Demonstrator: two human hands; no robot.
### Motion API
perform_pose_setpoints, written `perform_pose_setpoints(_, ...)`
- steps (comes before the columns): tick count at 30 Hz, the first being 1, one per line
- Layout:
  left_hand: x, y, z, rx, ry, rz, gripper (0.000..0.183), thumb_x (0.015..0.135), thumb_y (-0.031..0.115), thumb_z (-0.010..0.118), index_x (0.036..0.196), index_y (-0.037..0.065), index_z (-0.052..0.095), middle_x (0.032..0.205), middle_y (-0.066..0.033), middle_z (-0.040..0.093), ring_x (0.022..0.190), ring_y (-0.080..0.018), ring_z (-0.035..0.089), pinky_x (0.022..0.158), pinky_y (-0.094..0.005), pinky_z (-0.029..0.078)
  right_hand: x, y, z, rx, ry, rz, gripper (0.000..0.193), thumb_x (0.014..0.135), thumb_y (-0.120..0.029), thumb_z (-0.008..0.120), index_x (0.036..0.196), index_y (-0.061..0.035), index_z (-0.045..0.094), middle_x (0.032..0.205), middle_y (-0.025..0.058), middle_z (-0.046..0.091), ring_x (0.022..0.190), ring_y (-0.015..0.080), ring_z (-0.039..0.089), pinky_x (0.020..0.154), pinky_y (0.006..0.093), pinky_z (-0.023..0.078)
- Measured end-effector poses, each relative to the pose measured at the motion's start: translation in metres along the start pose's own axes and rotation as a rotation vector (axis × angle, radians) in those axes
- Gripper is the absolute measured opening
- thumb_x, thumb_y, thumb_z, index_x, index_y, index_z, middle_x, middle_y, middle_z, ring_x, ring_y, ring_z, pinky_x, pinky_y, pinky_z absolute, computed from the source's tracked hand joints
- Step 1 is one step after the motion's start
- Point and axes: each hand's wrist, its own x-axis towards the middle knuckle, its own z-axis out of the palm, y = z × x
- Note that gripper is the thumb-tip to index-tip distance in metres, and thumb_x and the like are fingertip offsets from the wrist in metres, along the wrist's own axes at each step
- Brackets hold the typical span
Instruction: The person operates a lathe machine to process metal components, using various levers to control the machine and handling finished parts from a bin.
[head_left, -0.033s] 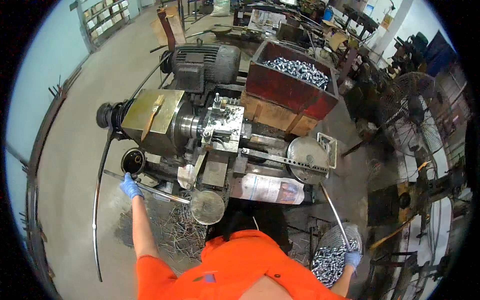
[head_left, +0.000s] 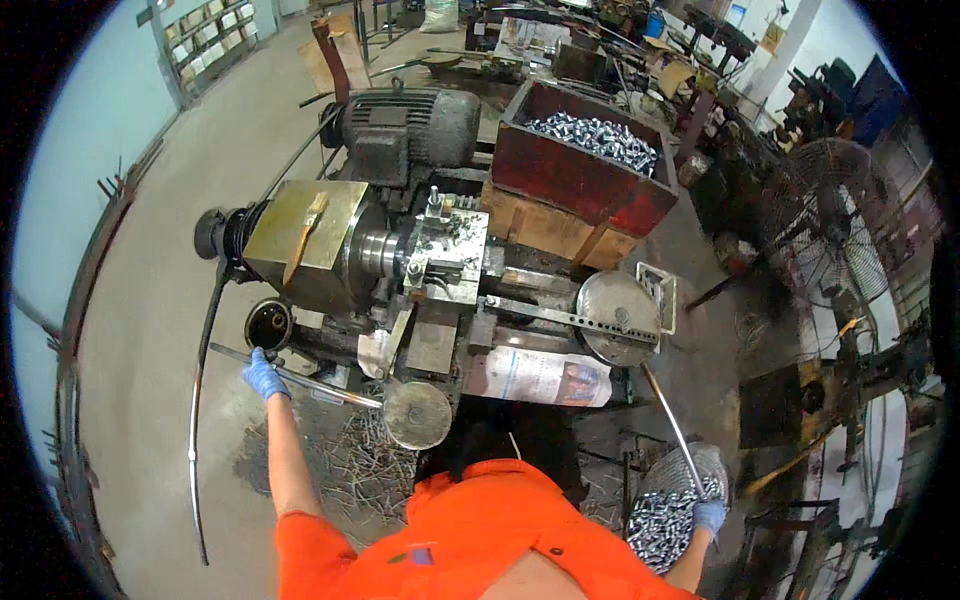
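Note:
My left hand (head_left: 265, 376), in a blue glove, is closed round a long metal lever (head_left: 335, 390) at the machine's left front. The lever's inner end meets a round metal disc (head_left: 417, 415). To the right, my gloved right hand (head_left: 709, 515) grips a steel rod (head_left: 675, 425) that slants up to a larger round plate (head_left: 618, 316) with a perforated bar across it. Below that rod, a wire basket (head_left: 712, 462) holds many short shiny metal pieces (head_left: 660, 530), close beside my right hand. Between the hands stands the machine, its metal clamp block (head_left: 450, 245) strewn with dark chips.
A red bin (head_left: 570, 175) heaped with shiny metal pieces stands behind the machine, near a dark motor (head_left: 410, 125). A brush (head_left: 303, 240) lies on the yellowish housing (head_left: 270, 225). Metal scraps (head_left: 370, 460) litter the floor at left. A fan (head_left: 830, 215) stands at right.

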Motion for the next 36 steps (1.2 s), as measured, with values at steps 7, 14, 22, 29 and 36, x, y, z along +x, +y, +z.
perform_pose_setpoints(7, 0.004, -0.002, 0.005, 0.041, -0.016, 0.031, 0.018, 0.081, 0.011, 0.059, 0.076, -0.006, 0.059, 0.064, -0.0100, 0.060, 0.044, -0.0180, 0.054, 0.041, -0.0322, 0.044, 0.011, 0.018, 0.026, 0.001, -0.020, 0.082, 0.033, 0.068, -0.016, 0.061, 0.095, 0.0030, 0.061, 0.093, 0.0290, 0.061, 0.090, 0.0424, 0.059, 0.078, 0.0449, 0.048)
perform_pose_setpoints(14, 0.003, -0.004, 0.005, 0.021, -0.015, 0.020, 0.018, 0.081, 0.010, 0.058, 0.076, -0.007, 0.058, 0.063, -0.0115, 0.061, 0.044, -0.0179, 0.054, 0.040, -0.0312, 0.045, -0.012, -0.010, -0.013, 0.035, -0.051, 0.102, 0.032, 0.071, -0.017, 0.060, 0.096, 0.0026, 0.061, 0.095, 0.0284, 0.061, 0.094, 0.0409, 0.058, 0.082, 0.0432, 0.047)
perform_pose_setpoints(22, -0.002, 0.002, 0.004, 0.020, -0.032, 0.042, 0.019, 0.078, 0.013, 0.057, 0.073, -0.005, 0.060, 0.064, -0.0126, 0.061, 0.046, -0.0209, 0.055, 0.044, -0.0349, 0.046, 0.002, 0.018, 0.021, -0.028, -0.044, 0.002, 0.030, 0.071, -0.021, 0.060, 0.089, 0.0025, 0.063, 0.090, 0.0262, 0.062, 0.087, 0.0391, 0.061, 0.075, 0.0447, 0.049)
perform_pose_setpoints(29, -0.011, 0.010, 0.011, 0.030, 0.013, 0.022, 0.019, 0.075, 0.014, 0.058, 0.068, -0.003, 0.058, 0.063, -0.0128, 0.060, 0.048, -0.0212, 0.056, 0.045, -0.0335, 0.046, 0.030, 0.058, 0.066, -0.088, -0.080, -0.029, 0.031, 0.066, -0.021, 0.063, 0.089, 0.0009, 0.064, 0.091, 0.0257, 0.062, 0.088, 0.0379, 0.062, 0.078, 0.0449, 0.049)
perform_pose_setpoints(36, -0.004, 0.005, 0.004, 0.050, -0.005, 0.045, 0.019, 0.075, 0.014, 0.058, 0.069, -0.004, 0.059, 0.063, -0.0124, 0.060, 0.049, -0.0214, 0.056, 0.047, -0.0341, 0.046, -0.002, 0.011, 0.019, -0.091, -0.050, 0.097, 0.031, 0.066, -0.026, 0.065, 0.085, -0.0022, 0.065, 0.093, 0.0216, 0.064, 0.088, 0.0372, 0.062, 0.078, 0.0415, 0.049)
